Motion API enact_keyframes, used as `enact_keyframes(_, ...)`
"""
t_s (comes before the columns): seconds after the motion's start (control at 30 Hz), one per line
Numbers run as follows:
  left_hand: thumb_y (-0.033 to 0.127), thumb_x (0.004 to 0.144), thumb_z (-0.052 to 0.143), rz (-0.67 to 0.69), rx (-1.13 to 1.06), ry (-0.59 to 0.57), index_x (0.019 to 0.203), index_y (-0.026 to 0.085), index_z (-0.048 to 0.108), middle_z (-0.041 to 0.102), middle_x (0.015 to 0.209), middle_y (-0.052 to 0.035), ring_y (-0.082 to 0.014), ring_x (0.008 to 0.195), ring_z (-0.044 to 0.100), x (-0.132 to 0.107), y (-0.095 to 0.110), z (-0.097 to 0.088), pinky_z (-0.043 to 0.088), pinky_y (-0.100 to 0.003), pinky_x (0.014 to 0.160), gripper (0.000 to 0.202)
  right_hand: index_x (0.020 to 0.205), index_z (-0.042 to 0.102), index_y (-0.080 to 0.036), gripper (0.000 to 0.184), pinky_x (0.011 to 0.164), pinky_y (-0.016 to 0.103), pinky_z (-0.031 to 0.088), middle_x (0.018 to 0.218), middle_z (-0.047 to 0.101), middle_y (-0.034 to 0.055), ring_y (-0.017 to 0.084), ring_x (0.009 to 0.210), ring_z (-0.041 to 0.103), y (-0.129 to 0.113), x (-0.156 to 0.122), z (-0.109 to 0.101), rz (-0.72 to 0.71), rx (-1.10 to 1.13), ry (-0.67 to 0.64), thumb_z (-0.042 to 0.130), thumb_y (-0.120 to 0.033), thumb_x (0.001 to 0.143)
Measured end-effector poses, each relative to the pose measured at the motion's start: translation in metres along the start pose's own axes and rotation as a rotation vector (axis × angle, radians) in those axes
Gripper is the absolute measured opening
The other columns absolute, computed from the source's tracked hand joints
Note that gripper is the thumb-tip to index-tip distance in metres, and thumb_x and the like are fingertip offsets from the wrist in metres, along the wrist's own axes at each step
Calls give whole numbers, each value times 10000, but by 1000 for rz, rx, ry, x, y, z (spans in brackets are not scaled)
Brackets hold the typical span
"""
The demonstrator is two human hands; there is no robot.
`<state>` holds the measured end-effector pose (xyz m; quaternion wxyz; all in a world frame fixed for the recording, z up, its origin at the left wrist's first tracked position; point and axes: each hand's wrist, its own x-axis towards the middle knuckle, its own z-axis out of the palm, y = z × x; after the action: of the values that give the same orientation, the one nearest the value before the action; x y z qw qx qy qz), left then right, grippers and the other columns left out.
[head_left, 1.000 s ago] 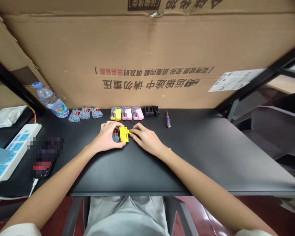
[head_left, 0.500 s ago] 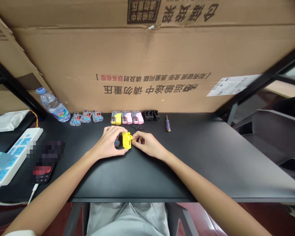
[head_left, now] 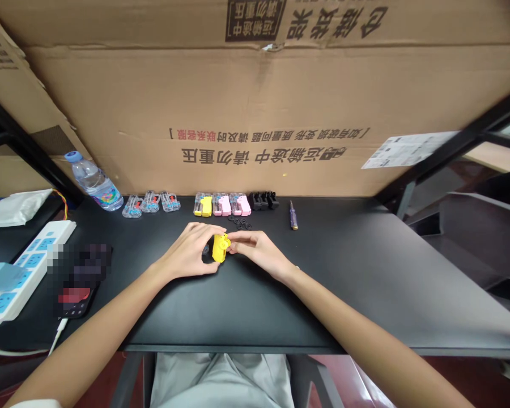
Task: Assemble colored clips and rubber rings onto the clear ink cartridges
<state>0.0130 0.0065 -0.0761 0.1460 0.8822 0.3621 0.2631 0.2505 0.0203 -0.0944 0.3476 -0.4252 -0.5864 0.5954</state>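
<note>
A yellow plastic casing part (head_left: 220, 248) stands between my hands at the middle of the black desk (head_left: 348, 283). My left hand (head_left: 187, 250) curls around its left side, and a small blue-and-clear part (head_left: 205, 249) shows mostly hidden behind those fingers. My right hand (head_left: 255, 249) presses its fingertips against the yellow part's right side. Along the back of the desk lie rows of clear casings (head_left: 151, 202), yellow casings (head_left: 203, 205), pink casings (head_left: 223, 205) and black parts (head_left: 261, 200). Small black rings (head_left: 239, 223) sit just beyond my hands.
A slotted screwdriver (head_left: 294, 216) lies right of the rows. At the left are a water bottle (head_left: 96, 186), a white power strip (head_left: 25, 273), a pixelated phone (head_left: 76, 280) and a white packet (head_left: 15, 208). A cardboard sheet (head_left: 195, 113) stands behind the desk.
The yellow part has turned and now stands more compactly between my hands. My fingers have closed in around it, and the small clear part has become more hidden.
</note>
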Motion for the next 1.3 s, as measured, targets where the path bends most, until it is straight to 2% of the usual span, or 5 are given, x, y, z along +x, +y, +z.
enact_keyframes(0.47, 193, 897, 694, 81, 35, 5, 1448, 304, 560, 631, 1494, -85, -292, 1356, 592, -1, 0, 4, 431, -485, 1146, 578, 1012, 791, -204, 432, 1020, 460, 607, 1064, 823, 83, 268, 1021, 783, 7, 0, 5, -119, 28, 92, 877, -556, 776)
enact_keyframes(0.87, 256, 1004, 676, 100, 46, -53, 1430, 342, 610, 599, 1535, -75, -287, 1373, 562, -2, -4, 9, 399, -490, 1153, 439, 1163, 635, -244, 375, 870, 419, 640, 872, 760, 21, 215, 822, 766, 2, -3, 5, -227, -95, 98, 778, -445, 882)
enact_keyframes(1.03, 310, 1005, 689, 116, 58, -12, 1418, 321, 617, 623, 1512, -78, -287, 1363, 568, -2, -2, 6, 398, -483, 1152, 419, 1216, 636, -247, 387, 875, 412, 624, 888, 760, 24, 215, 827, 754, -1, -7, 7, -277, -127, 122, 766, -430, 901)
enact_keyframes(1.17, 369, 960, 744, 101, 60, 64, 1447, 291, 587, 637, 1490, -93, -294, 1354, 581, -2, -3, 5, 398, -480, 1166, 517, 1292, 629, -236, 451, 832, 395, 626, 987, 785, 59, 225, 886, 751, -2, -7, 8, -217, -46, 129, 726, -501, 940)
enact_keyframes(1.3, 381, 967, 742, 87, 69, 113, 1450, 261, 583, 641, 1477, -110, -296, 1350, 587, -1, -5, 4, 401, -477, 1166, 522, 1321, 637, -238, 529, 855, 394, 625, 1092, 786, 76, 233, 951, 740, 1, -5, 11, -178, 28, 36, 799, -491, 886)
